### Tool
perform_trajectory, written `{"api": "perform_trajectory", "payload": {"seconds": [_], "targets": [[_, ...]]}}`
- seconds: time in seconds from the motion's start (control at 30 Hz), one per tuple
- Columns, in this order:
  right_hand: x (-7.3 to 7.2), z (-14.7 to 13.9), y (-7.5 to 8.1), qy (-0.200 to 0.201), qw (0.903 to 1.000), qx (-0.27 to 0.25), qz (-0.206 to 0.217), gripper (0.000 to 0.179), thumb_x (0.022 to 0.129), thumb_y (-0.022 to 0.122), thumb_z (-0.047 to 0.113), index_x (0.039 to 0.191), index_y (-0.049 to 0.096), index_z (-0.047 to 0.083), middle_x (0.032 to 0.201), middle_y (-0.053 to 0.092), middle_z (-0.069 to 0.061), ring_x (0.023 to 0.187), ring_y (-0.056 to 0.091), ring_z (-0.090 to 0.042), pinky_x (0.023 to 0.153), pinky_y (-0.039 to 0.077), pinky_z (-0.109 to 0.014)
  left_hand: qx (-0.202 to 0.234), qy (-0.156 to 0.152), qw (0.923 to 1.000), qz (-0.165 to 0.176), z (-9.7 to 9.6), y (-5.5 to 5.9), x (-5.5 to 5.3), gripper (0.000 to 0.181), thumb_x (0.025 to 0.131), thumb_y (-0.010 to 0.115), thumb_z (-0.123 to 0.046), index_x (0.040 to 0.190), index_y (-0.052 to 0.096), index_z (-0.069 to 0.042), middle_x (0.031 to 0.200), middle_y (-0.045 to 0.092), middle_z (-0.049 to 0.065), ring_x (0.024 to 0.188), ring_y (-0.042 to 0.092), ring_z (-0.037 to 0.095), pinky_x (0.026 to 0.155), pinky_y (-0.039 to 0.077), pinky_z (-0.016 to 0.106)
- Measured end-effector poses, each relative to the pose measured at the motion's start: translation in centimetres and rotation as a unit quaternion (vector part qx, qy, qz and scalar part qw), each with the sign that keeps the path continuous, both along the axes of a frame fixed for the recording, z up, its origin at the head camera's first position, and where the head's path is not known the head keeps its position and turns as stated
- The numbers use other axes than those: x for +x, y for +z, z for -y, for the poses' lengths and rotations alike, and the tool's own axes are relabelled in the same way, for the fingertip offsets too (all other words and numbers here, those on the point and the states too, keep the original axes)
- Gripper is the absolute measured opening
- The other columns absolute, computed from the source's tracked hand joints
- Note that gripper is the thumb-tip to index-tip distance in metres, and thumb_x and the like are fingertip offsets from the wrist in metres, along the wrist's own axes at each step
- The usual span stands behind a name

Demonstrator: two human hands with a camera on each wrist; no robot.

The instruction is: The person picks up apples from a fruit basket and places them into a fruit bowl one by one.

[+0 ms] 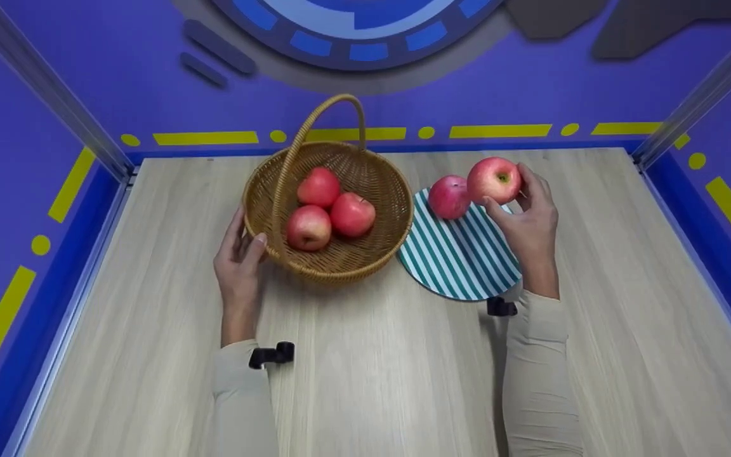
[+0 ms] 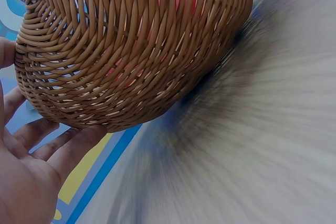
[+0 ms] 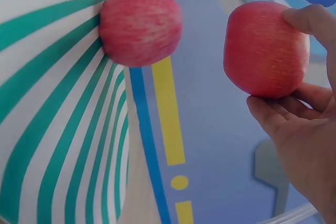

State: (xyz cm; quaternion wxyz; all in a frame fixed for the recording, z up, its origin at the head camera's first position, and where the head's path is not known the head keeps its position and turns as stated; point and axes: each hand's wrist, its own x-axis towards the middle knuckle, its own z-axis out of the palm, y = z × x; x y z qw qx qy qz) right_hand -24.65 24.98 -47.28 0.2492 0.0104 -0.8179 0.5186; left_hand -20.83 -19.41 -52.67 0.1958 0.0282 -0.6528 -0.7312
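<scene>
The brown wicker basket [image 1: 397, 247] with its tall arched handle holds three red apples. My left hand [image 1: 238, 260] grips its left side, thumb at the rim. In the left wrist view, fingers [image 2: 79, 150] reach beneath the woven wall [image 2: 121, 40], and red shows through the gaps. My right hand [image 1: 530, 219] holds a red apple [image 1: 491, 180] between thumb and fingers, up above the striped round mat [image 1: 467, 266]. Another apple [image 1: 448, 198] rests on that mat, close to the held one. The right wrist view shows the held apple [image 3: 265, 51] apart from the resting apple [image 3: 140, 26].
A light wooden tabletop [image 1: 372, 381] lies under everything. Blue-purple panels [image 1: 137, 82] with yellow marks rise at the back and both sides. Black wrist cameras [image 1: 273, 354] sit on both sleeves.
</scene>
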Motion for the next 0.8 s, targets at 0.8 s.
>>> {"api": "perform_trajectory", "payload": {"seconds": [0.8], "targets": [[-0.6, -1.8, -2.8, -0.049, 0.9911, 0.01, 0.123, 0.081, 0.095, 0.082, 0.019, 0.162, 0.04, 0.002, 0.157, 0.046, -0.018, 0.145, 0.049, -0.03, 0.118, 0.04, -0.036, 0.015, -0.008, 0.9996, -0.024, 0.0, -0.2, -0.1, 0.06, 0.102, 0.068, -0.011, 0.159, 0.052, -0.013, 0.16, 0.051, 0.008, 0.145, 0.049, 0.034, 0.096, 0.057, 0.029]]}}
